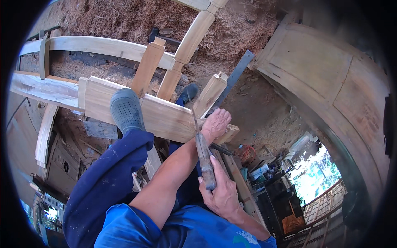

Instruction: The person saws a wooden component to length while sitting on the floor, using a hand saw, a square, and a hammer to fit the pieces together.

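Note:
My right hand [222,193] grips the worn wooden handle of a chisel [204,159]. Its thin blade points up toward the end of a wide pale plank [165,118]. My left hand [215,123] presses down on that plank end, beside the blade, with its fingers curled over the wood. A short squared post [211,93] stands up from the plank just above this hand. My foot in a grey perforated clog [126,109] rests on the plank to the left, and the leg wears blue trousers.
More squared posts [147,68] and a long turned leg [192,39] cross curved rails [103,46]. Sawdust [124,18] covers the ground. A flat metal bar [236,75] lies to the right, by a large wooden panel [318,62]. A second shoe [188,93] shows behind the plank.

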A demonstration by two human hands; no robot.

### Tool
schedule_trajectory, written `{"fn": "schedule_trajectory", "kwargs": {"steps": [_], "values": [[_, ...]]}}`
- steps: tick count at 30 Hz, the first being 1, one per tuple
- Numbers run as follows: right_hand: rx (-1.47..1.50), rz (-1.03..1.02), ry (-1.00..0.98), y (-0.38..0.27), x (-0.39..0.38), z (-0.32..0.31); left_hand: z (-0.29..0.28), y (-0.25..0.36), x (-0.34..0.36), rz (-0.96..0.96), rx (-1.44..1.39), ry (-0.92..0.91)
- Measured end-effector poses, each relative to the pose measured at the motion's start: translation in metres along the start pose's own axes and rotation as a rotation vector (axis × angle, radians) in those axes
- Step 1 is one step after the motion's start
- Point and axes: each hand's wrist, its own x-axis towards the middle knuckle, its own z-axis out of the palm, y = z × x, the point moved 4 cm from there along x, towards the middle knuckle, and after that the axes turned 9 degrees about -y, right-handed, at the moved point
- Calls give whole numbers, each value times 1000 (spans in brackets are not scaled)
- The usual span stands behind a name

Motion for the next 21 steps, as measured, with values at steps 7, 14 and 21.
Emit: {"fn": "schedule_trajectory", "kwargs": {"steps": [7, 14, 21], "values": [[14, 86, -110, 0, 3, 1, 0, -1, 1, -1, 16, -41], [14, 147, -152, -6, 0, -19, -5, 0, 0, -6, -21, -75], [142, 350, -223, -13, 12, -23, -3, -2, -2, -22, -9, -67]]}}
